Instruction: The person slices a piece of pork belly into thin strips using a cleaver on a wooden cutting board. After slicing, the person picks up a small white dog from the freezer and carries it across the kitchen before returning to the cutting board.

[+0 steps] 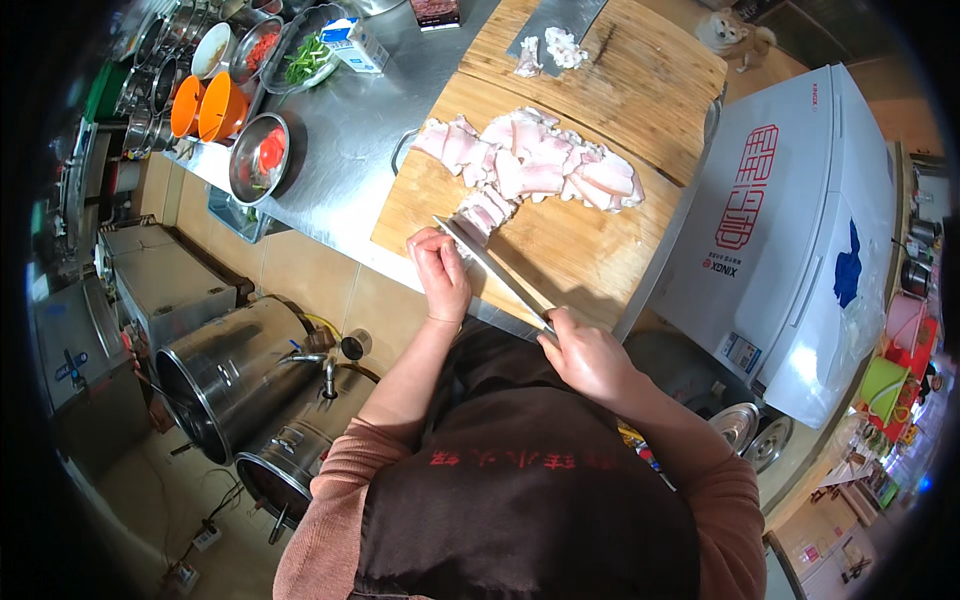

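My right hand [589,351] grips the handle of a kitchen knife [499,271], whose blade slants up and left over the near part of a wooden cutting board [592,259]. Beside the blade's tip, my left hand [442,271] rests with bent fingers at the end of a strip of sliced pale pink raw meat [484,214]; whether it grips the meat cannot be made out. More raw meat pieces [532,161] lie spread across the board's middle. On a second wooden board [637,82] behind, a wide metal blade [559,26] lies flat, with whitish scraps [564,49] on and beside it.
Left on the steel counter [337,150] are a metal bowl with red pieces [259,159], orange bowls [223,107], a dish of chopped greens [306,60] and a carton [355,45]. A white chest freezer [772,225] stands right, large steel pots [232,375] lower left. A dog [731,36] stands beyond.
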A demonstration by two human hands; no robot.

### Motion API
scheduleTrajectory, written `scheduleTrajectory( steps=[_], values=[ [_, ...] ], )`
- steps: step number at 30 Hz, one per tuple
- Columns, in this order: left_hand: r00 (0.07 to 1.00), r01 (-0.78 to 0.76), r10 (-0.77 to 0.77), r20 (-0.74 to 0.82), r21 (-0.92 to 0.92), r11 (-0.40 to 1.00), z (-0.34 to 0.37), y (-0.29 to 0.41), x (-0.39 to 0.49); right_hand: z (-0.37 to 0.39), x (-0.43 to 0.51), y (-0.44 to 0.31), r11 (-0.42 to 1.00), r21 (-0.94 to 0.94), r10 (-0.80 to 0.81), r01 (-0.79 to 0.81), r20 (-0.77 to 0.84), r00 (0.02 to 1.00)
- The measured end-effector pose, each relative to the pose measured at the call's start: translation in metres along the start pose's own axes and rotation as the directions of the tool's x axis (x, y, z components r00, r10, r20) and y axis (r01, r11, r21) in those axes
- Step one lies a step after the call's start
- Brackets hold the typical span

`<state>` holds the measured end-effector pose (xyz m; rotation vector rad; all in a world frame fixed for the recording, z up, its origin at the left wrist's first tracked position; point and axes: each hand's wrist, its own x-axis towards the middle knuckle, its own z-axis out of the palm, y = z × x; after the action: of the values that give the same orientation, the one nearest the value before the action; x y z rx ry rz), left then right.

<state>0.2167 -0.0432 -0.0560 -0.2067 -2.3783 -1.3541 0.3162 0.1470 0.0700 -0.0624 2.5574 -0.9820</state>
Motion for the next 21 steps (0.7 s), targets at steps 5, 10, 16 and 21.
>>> scheduleTrajectory(
  steps=[5, 10, 16, 21],
  values=[
    [1.0, -0.017, 0.017, 0.006, 0.0, 1.0, 0.001, -0.002, -0.001, 0.019, 0.049, -0.006, 1.0, -0.001, 0.003, -0.003, 0.016, 1.0],
    [0.998, -0.06, 0.06, 0.026, 0.03, 0.998, -0.002, -0.002, -0.001, 0.033, 0.066, -0.005, 0.999, -0.013, -0.031, 0.03, -0.053, 0.998],
    [0.999, 0.016, -0.017, -0.031, -0.033, 0.999, -0.001, -0.007, 0.002, 0.023, 0.001, 0.015, 0.997, -0.066, 0.035, -0.035, -0.002, 0.999],
    [0.998, -0.047, 0.047, 0.044, 0.0, 0.999, -0.003, -0.004, -0.002, 0.033, 0.051, -0.002, 1.0, 0.017, -0.007, 0.008, -0.043, 0.999]
  ],
)
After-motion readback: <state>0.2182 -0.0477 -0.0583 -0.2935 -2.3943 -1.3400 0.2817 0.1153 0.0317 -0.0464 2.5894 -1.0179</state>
